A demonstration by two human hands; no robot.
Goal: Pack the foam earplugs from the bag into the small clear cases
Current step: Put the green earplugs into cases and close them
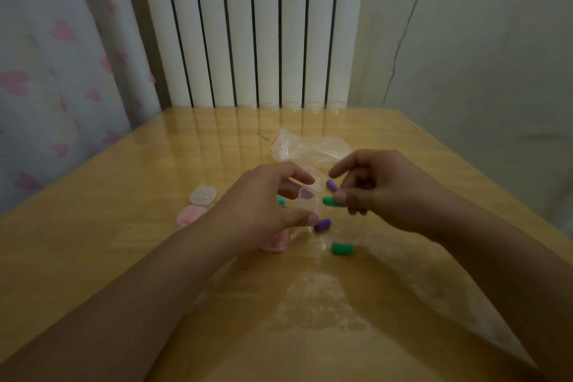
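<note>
Green earplug (329, 201) in right grip (366, 189); open clear case (310, 200) in left grip (266, 205), contents unclear.

Hidden and cropped items
Pink-filled case (276, 243) mostly behind left hand (260, 211); green earplug (281, 200) half-hidden; forearms cropped at the bottom edge.

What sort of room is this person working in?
Probably a room in a home: a white column radiator stands behind the glossy wooden table, and a curtain with pink hearts hangs on the left.
</note>
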